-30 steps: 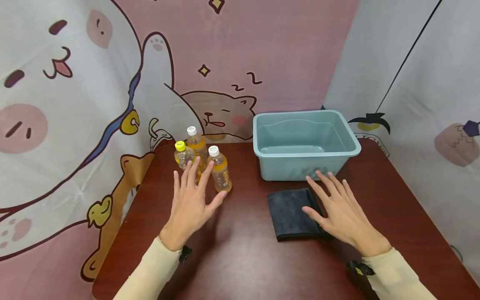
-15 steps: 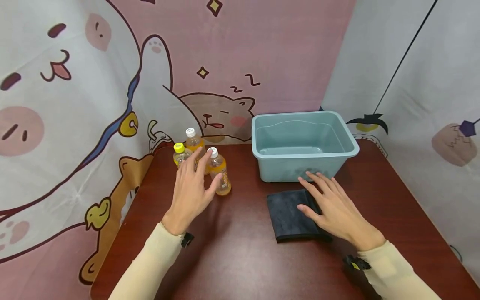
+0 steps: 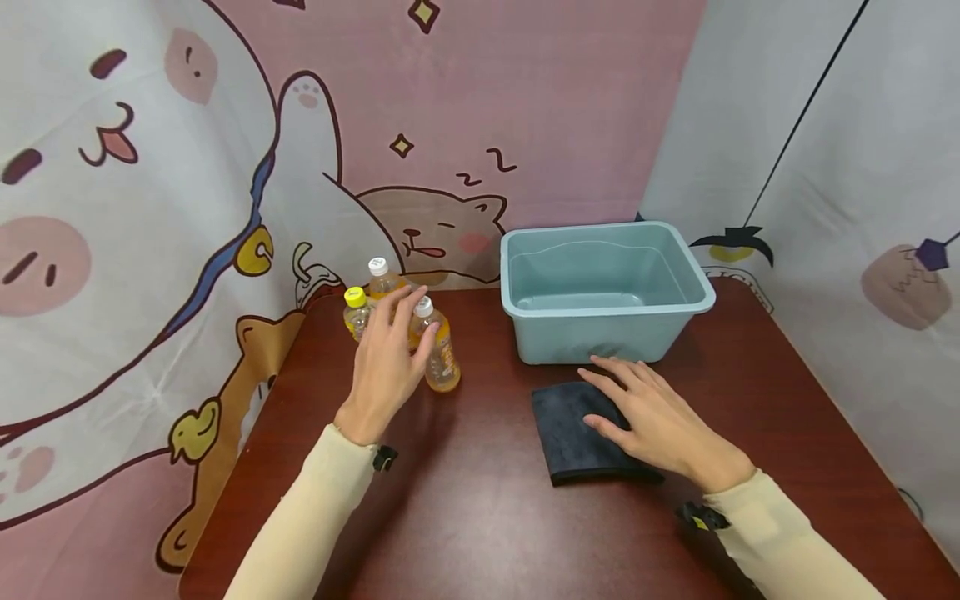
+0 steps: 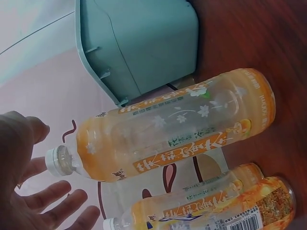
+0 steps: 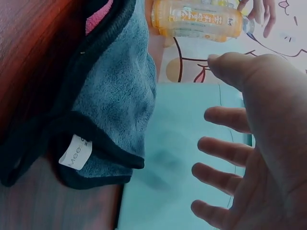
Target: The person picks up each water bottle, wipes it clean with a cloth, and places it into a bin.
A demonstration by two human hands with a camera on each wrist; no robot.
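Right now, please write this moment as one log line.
left hand: near upright bottles, holding nothing | right hand: near dark cloth, holding nothing | bin: behind cloth

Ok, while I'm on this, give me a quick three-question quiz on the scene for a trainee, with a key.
1. Count: how many bottles stand on the table, and how many have white caps?
2. Choose one: the cloth lies A) in front of the bin, on the wearer's side; B) inside it; C) under the bottles.
3. Yes or no, with your reason: is the right grip holding the cloth?

Key:
1. Three bottles; two have white caps, the other yellow.
2. A.
3. No; its fingers are spread and hold nothing.
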